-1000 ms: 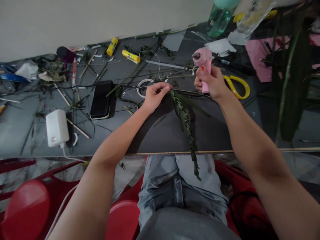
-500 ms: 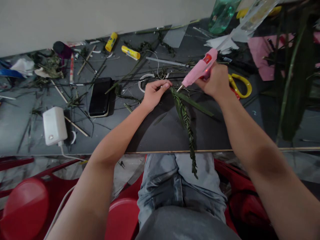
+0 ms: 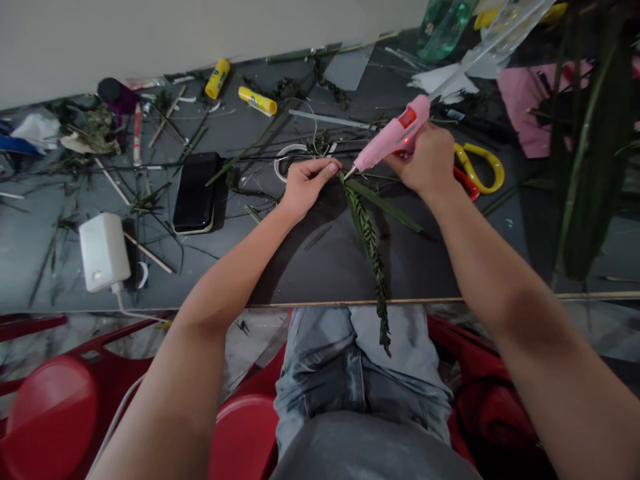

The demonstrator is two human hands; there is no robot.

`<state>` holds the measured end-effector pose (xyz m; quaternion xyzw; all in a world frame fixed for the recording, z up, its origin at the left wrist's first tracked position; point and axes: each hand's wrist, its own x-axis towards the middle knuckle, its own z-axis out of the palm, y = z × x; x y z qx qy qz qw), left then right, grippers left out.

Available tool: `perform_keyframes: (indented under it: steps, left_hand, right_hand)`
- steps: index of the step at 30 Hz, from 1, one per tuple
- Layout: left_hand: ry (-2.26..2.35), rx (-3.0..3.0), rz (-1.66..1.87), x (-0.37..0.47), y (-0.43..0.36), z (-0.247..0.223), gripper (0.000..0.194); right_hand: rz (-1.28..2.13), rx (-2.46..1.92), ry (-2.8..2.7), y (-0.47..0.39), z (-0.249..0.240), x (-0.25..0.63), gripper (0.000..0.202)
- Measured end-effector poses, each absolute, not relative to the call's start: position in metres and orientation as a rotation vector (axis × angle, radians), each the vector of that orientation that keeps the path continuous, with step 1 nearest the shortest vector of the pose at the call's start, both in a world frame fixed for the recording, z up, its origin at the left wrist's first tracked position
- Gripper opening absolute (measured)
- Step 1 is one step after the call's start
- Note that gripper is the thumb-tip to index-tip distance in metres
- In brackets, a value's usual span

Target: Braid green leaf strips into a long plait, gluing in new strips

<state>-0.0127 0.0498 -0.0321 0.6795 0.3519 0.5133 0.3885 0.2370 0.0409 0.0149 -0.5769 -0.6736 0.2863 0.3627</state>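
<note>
My left hand [image 3: 306,185] pinches the top end of a braided green leaf strip [image 3: 373,250] against the dark table [image 3: 320,267]. The strip runs down over the table's front edge and hangs above my lap. My right hand [image 3: 425,162] grips a pink glue gun [image 3: 390,135], tilted with its nozzle down and left. The nozzle tip sits right at the strip's top end, next to my left fingertips. A flat green leaf blade [image 3: 390,208] lies beside the braid.
Yellow-handled scissors [image 3: 477,170] lie right of my right hand. A black phone [image 3: 196,191], a white charger [image 3: 103,251], two yellow glue sticks [image 3: 257,101], a tape ring [image 3: 285,163] and scattered leaf scraps lie left. Bottles [image 3: 443,27] and tall leaves [image 3: 590,153] stand right.
My right hand swung the glue gun from upright to nozzle-down, then brought its tip to the strip's top end. My left hand kept its pinch on the strip.
</note>
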Motion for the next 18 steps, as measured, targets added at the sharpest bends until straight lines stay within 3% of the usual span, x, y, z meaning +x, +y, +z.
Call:
perform_keyframes:
  steps: [18]
  left_hand:
    - [0.882,1.738,1.274,-0.0148,0.0526,-0.0355,0.046]
  right_hand:
    - [0.460,-1.583,-1.766,0.0406,0.0149,0.2386,0.037]
